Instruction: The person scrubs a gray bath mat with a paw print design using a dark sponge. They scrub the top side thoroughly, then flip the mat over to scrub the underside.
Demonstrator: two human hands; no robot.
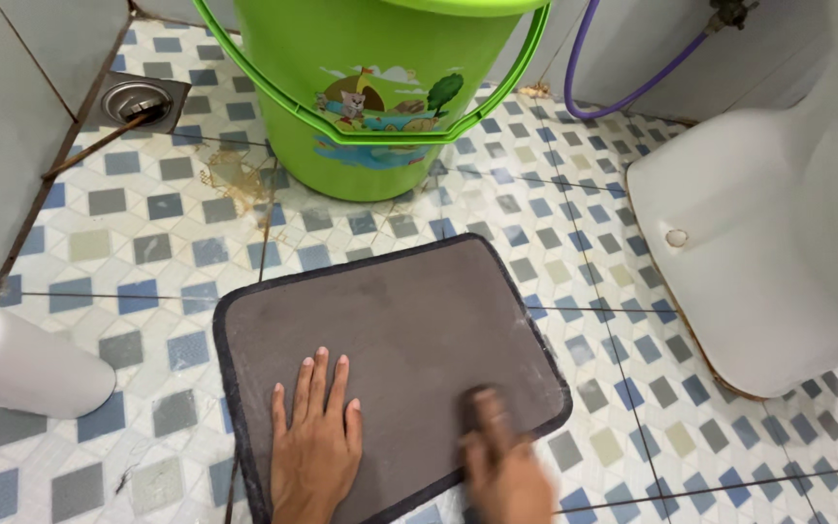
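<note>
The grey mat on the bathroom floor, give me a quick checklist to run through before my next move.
1. Left hand flat on the mat: ok.
2. Right hand on the mat's near right corner: ok, though blurred; whether it holds anything, cannot tell.
3. Mat lying flat on the tiled floor: ok.
4. Green bucket apart from the mat: ok.
5. Toilet apart from the mat's right edge: ok.
6. Floor clean near the drain: not ok, brown stain beside the bucket.

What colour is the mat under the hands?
The mat is grey-brown with a dark edging, seen clearly in the head view.
</note>
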